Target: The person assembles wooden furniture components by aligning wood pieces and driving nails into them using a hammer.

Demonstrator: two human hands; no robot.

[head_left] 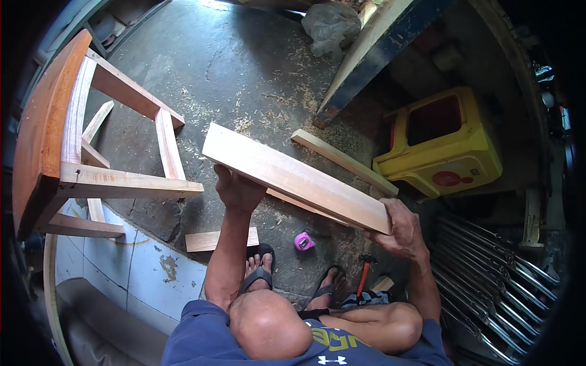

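Note:
A long pale wooden board [293, 174] lies slantwise between my two hands, raised above the floor. My left hand [237, 190] grips its left end from below, the fingers partly hidden behind it. Wrapped round the right end is my right hand [400, 232]. Another strip of wood [308, 208] shows under the board; whether I hold it too is unclear. To the left stands a wooden frame [131, 180] joined to a varnished orange-brown panel [52, 122]. A pink tape measure [303, 241] and a short flat board [221, 239] lie near my sandalled feet.
A wooden batten [345, 161] lies beyond the board, among shavings. A hammer with a red handle [363, 277] is near my right foot. At right are a yellow plastic object [476, 161] and stacked metal tubes [500, 293]. A blue-sided wooden beam [372, 61] juts in behind.

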